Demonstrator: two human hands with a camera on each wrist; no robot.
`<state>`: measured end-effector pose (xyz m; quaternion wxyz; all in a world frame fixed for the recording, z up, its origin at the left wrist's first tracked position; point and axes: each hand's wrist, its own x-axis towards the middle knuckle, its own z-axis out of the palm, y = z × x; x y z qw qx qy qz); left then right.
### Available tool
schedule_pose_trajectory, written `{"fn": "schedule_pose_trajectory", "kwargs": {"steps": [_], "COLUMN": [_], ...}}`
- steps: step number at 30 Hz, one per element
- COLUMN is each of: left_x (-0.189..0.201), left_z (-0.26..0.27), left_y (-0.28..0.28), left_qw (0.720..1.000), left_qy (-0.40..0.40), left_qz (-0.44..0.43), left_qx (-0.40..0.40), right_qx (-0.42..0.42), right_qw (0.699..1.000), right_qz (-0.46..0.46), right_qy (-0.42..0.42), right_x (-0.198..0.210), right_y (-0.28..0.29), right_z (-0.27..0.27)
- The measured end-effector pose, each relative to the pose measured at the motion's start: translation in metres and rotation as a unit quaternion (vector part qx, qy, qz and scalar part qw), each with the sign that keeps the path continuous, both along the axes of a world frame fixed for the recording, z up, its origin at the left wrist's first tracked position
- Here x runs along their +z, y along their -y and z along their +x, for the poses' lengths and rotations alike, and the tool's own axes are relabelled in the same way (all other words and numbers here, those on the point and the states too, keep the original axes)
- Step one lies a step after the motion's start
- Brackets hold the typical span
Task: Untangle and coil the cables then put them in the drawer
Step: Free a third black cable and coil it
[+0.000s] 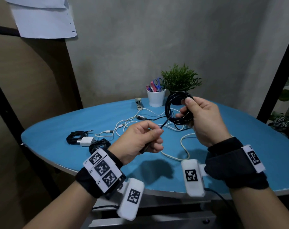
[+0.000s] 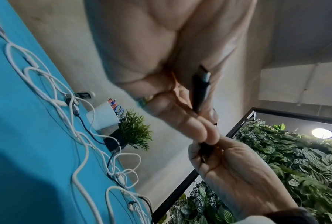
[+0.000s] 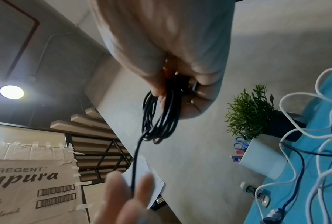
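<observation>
My right hand [image 1: 185, 107] grips a black cable coil [image 1: 175, 111] of several loops, held up over the blue table [image 1: 58, 129]. In the right wrist view the coil [image 3: 161, 116] hangs from its fingers, with one strand running down to my left hand. My left hand [image 1: 157, 133] pinches that loose strand, and the cable's plug [image 2: 201, 84] lies across its palm. A tangle of white cables [image 1: 140, 126] and a thin dark cable lies on the table under both hands.
Two black cable bundles [image 1: 75, 138] and a white charger block [image 1: 86, 140] lie at the left. A white cup of pens and scissors [image 1: 156, 98], a potted plant [image 1: 180, 80] and a stapler [image 1: 138, 104] stand at the back. A grey panel with a knob [image 1: 206, 221] sits below the front edge.
</observation>
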<state>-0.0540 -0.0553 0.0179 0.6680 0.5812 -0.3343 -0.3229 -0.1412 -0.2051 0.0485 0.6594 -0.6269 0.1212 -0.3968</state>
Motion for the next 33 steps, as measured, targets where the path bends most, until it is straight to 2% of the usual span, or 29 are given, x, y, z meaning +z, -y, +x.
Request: {"fn": "schedule_pose_trajectory", "kwargs": {"steps": [1,3,5,6,7,8,11,15,19,22,29,33], "left_x": [0.0,-0.002,-0.002,-0.002,0.0,0.0,-0.001,0.003,0.01,0.013,0.011,0.013], "left_z": [0.001,0.005,0.01,0.011,0.01,0.01,0.014,0.024,0.037,0.042,0.025,0.008], "left_y": [-0.002,-0.003,-0.002,0.0,0.001,0.002,0.002,-0.001,-0.004,-0.004,0.011,0.018], "left_qw": [0.999,0.98,0.92,0.891,0.879,0.882,0.917,0.973,0.965,0.957,0.957,0.963], "left_qy": [0.028,0.176,0.35,0.406,0.428,0.425,0.357,0.177,0.097,0.069,-0.124,-0.168], "left_qz": [0.017,0.087,0.174,0.201,0.208,0.203,0.165,0.043,-0.067,-0.113,-0.192,-0.178], "left_qx": [-0.015,-0.028,-0.006,0.01,0.023,0.03,0.072,0.143,0.235,0.26,0.181,0.109], "right_qx": [0.003,0.015,0.035,0.044,0.052,0.057,0.065,0.071,0.071,0.077,0.114,0.13], "right_qw": [1.0,1.0,0.999,0.999,0.998,0.998,0.998,0.997,0.997,0.997,0.993,0.99], "right_qz": [-0.003,-0.015,-0.023,-0.024,-0.021,-0.016,-0.004,-0.011,-0.027,-0.017,0.035,0.051], "right_qy": [0.0,-0.004,-0.01,-0.013,-0.012,-0.011,-0.008,-0.012,-0.016,-0.017,-0.016,-0.013], "right_x": [0.0,-0.002,-0.005,-0.006,-0.007,-0.007,-0.003,0.003,0.003,0.001,0.001,0.0], "right_y": [0.0,-0.005,-0.011,-0.014,-0.017,-0.018,-0.017,-0.013,-0.015,-0.016,-0.016,-0.016], "right_z": [0.0,0.0,-0.001,-0.001,0.0,0.0,-0.001,-0.005,-0.006,-0.004,0.0,-0.001]}}
